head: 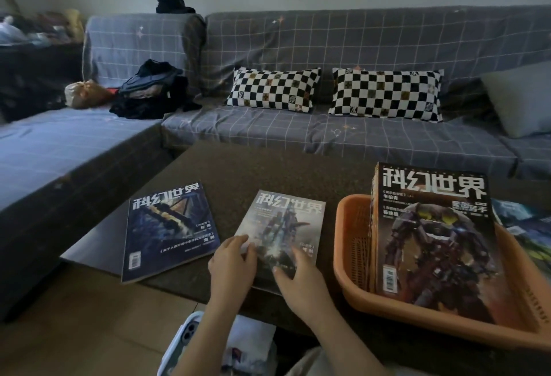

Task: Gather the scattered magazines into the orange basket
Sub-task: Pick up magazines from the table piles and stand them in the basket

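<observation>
1. Left hand is resting w/ fingers spread on the middle magazine, at its 7 o'clock corner; right hand is lying flat, fingers apart, at its 5 o'clock edge.
2. That mag: glossy cover, white title, lying flat on the dark speckled table, its near edge overhanging the table's front edge.
3. At 9 o'clock, a blue magazine, small gap between.
4. At 3 o'clock, the orange basket, slotted plastic, holding a stacked pile leaning up.
5. Far half of table is lying open.
</observation>
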The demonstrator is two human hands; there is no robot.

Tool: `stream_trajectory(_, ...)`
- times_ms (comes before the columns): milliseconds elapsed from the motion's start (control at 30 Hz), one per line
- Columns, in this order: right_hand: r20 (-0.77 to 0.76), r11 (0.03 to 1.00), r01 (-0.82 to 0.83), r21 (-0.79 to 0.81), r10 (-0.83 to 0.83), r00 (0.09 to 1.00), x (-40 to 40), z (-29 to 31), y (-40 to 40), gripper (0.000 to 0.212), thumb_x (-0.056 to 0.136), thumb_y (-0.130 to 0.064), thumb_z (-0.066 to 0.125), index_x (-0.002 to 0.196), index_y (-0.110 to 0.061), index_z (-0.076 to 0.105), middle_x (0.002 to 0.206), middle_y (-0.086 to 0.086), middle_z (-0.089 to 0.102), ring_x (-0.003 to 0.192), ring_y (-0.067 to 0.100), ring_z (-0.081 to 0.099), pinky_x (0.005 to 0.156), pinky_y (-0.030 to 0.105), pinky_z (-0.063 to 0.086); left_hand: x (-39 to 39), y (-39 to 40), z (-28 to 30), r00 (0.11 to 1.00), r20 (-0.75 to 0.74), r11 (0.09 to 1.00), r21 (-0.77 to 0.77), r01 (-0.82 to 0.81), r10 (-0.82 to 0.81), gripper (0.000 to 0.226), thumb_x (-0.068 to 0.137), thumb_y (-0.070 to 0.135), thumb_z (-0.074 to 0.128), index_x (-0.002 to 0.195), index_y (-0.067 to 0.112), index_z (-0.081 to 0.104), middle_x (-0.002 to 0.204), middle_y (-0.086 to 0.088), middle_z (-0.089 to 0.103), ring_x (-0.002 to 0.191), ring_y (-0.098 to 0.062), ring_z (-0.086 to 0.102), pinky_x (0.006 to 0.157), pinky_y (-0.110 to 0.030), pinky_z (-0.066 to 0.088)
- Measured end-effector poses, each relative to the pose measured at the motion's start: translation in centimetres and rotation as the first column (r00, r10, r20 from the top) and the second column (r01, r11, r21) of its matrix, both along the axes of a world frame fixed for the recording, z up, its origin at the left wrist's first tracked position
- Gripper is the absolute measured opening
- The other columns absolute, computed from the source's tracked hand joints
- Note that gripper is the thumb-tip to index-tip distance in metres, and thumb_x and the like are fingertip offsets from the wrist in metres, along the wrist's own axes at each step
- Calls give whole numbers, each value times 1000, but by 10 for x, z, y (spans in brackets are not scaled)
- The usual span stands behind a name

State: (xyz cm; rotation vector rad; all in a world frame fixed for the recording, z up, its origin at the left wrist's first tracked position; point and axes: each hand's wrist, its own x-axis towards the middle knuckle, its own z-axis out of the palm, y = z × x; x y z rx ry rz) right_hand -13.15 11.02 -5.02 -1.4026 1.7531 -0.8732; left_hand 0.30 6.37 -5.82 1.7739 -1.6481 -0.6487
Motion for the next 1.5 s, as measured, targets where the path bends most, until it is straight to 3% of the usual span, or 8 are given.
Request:
stream_trajectory(100,-196,997,64,48,-53,979,2,-15,-2,69,87,-34,60,147,-24,25,154,0,23,143,15,18,115,35,25,5,-7,-9,997,74,997,79,-12,6,44,97,34,49,138,18,48,146,-5,44,133,-23,41,113,-48,27)
stream_trajectory(267,-338,988,143,60,-114,934,-3,-25,-5,76,90,-41,53,150,-20,11,158,5,12,144,24,10,118,40,16,10,-25,-13,995,83,992,113,-63,54,52,93,40,55,139,19,46,135,-9,53,122,-31,48,103,-47,40)
stream_trajectory(500,-62,984,175,-15,-176,983,-16,-21,2,61,87,-23,62,141,-18,35,139,-1,47,128,14,44,99,22,36,38,-28,-13,982,-186,958,281,57,-4,26,89,33,65,105,13,63,87,3,68,78,-13,64,62,-30,49)
stream_trajectory(767,222,985,150,83,-165,961,-10,-8,16,66,88,-23,62,145,-14,30,143,5,45,130,20,43,104,31,38,63,32,4,887,-462,1000,-2,10,-10,10,94,19,59,98,28,55,99,-3,69,87,-21,68,77,-42,57)
stream_trajectory(1000,305,981,173,-91,-138,942,-10,23,35,44,85,-30,66,126,-23,52,118,-4,59,95,1,52,71,14,40,75,65,46,843,-528,989,-144,27,-99,13,92,16,58,104,18,54,98,-8,70,85,-23,70,68,-35,58)
stream_trajectory(1133,426,973,187,-135,-113,898,-25,46,45,35,83,-30,69,110,-32,47,114,-4,62,104,14,60,92,38,50,63,75,66,799,-581,981,-185,55,-154,11,92,16,58,102,18,55,98,-13,70,85,-29,70,68,-39,58)
stream_trajectory(1400,488,939,274,-208,-143,861,-91,69,63,37,86,-27,66,118,-30,48,110,-7,63,103,14,61,94,41,47,-5,76,88,745,-588,943,-282,176,-315,9,91,16,57,100,18,56,96,-10,71,84,-24,71,70,-36,58)
stream_trajectory(1500,502,915,338,-221,-190,844,-120,70,70,37,86,-26,65,119,-30,50,107,-8,66,98,12,64,90,40,50,-39,72,85,730,-588,933,-296,206,-348,9,92,16,57,100,19,57,94,-5,71,81,-14,70,66,-24,57)
